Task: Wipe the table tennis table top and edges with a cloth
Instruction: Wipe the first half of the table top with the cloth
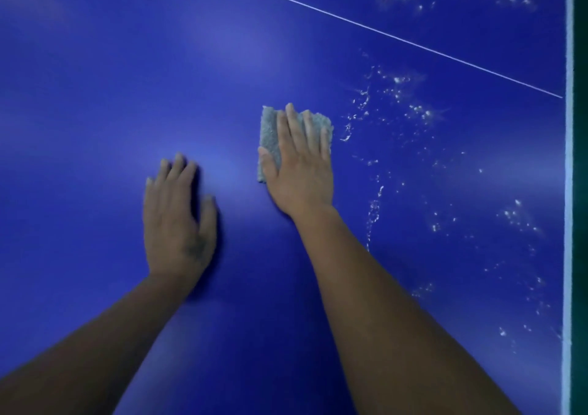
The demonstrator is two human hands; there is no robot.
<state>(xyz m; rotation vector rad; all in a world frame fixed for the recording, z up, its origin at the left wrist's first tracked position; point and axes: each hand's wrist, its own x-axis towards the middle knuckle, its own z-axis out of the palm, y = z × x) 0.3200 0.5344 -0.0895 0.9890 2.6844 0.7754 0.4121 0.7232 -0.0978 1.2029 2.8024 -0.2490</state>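
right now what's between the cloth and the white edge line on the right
In the head view, scattered whitish droplets and streaks lie on the blue table top between the cloth and the white edge line.

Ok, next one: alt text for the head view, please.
A person's right hand presses a grey cloth flat on a blue table tennis table, left of scattered white droplets. The left hand rests open on the surface beside it.

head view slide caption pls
Right hand presses a grey fuzzy cloth on the droplet-speckled blue table tennis table; left hand open beside it.
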